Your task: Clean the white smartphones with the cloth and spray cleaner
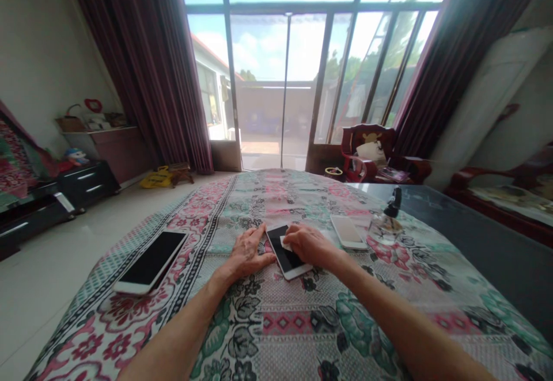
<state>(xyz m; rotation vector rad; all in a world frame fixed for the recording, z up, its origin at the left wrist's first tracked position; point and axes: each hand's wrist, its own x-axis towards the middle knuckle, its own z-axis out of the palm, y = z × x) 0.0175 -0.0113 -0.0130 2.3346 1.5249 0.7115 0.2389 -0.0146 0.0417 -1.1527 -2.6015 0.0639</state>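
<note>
A white-framed smartphone [298,266] with a dark screen lies face up on the flowered tablecloth in front of me. My left hand [247,254] rests along its left edge, thumb and fingers spread, the tips at the phone's side. Over the screen, my right hand [305,244] pinches a small white cloth or tissue [285,243], pressed on the glass; part of it is hidden under the fingers. To the left lies a larger white-edged phone or small tablet [152,261], also dark-screened. Right of my right hand is another white phone [348,232] with a pale, reflecting surface.
The patterned tablecloth [298,317] covers the round-edged table. A clear glass dish [386,228] with a black object [393,201] stands at the right. Beyond are a dark tabletop [470,237], a wooden armchair [367,151], a glass door [263,99] and purple curtains [147,64].
</note>
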